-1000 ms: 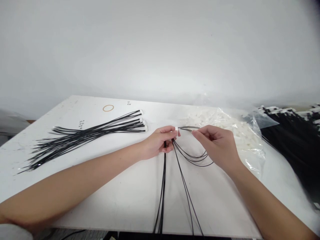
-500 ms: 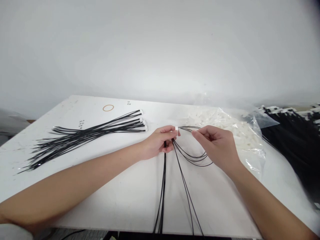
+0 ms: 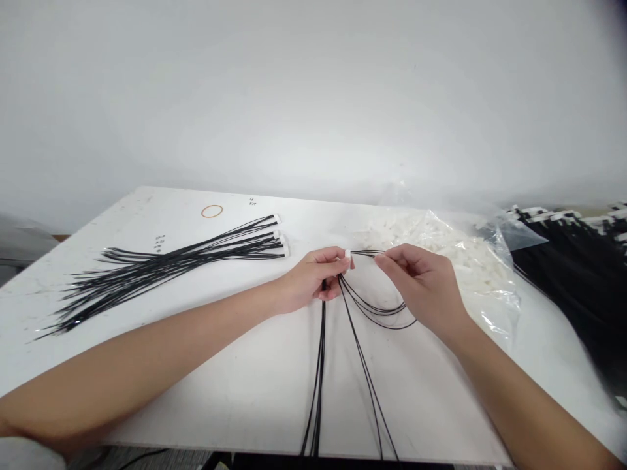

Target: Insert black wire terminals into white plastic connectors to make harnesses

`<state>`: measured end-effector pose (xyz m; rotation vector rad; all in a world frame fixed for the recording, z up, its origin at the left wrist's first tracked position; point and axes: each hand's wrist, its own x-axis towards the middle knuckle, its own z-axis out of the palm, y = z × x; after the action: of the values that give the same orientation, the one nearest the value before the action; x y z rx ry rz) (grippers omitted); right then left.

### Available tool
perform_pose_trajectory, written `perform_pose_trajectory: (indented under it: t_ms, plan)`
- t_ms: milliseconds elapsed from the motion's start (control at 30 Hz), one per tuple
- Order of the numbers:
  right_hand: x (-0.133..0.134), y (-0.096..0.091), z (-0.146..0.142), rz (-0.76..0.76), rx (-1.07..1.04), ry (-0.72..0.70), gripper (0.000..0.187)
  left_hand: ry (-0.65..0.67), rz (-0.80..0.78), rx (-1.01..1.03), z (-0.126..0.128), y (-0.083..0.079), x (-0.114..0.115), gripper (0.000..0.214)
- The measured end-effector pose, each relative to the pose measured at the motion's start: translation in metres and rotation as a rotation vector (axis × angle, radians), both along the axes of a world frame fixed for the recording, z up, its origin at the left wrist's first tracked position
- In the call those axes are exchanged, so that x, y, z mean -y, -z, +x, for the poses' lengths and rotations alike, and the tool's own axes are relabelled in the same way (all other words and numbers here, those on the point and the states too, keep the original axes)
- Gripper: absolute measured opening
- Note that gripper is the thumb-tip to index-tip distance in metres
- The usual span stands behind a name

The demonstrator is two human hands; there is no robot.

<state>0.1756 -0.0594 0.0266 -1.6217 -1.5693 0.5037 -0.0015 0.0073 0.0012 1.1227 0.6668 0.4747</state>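
Note:
Between the thumb and fingers of my left hand [image 3: 327,269] is a small white connector [image 3: 348,254]. My right hand [image 3: 422,277] pinches several thin black wires [image 3: 367,252] that run from the connector's right side. Some wires loop below, between the two hands, and others hang toward the front table edge. A separate bunch of black wires [image 3: 321,365] hangs down from my left hand's curled fingers. To the left lies a spread bundle of black wire harnesses [image 3: 181,258] with white connectors [image 3: 280,245] at their right ends.
Behind my right hand, a clear plastic bag [image 3: 445,248] holds many small white pieces. A large heap of black wires [image 3: 582,281] with white ends lies at the far right. A tan rubber band [image 3: 212,211] rests on the white table [image 3: 235,391].
My right hand has shifted very slightly left along the wires, closer to the connector. The connector has turned a little in my left hand.

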Motion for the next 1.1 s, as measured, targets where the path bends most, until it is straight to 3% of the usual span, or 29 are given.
perform_pose_trajectory:
  t_ms: [133,233,867,1000,1100]
  plan:
    - [-0.003,0.014,0.003,0.391,0.447,-0.031,0.007,0.026,0.01,-0.027,0.0,-0.001,0.001,0.02]
    - [-0.006,0.023,0.005,0.555,0.601,-0.061,0.005,0.052,0.011,-0.037,0.0,0.0,0.001,0.02]
    - [-0.007,0.029,0.003,0.605,0.636,-0.111,0.009,0.092,-0.033,-0.019,-0.002,0.001,0.0,0.02]
    - [-0.008,0.027,0.004,0.604,0.704,-0.093,0.008,0.082,-0.043,-0.005,-0.001,0.001,0.0,0.02]
    - [-0.009,0.02,0.002,0.687,0.841,-0.026,0.01,0.068,-0.05,0.004,0.0,0.002,-0.001,0.019]
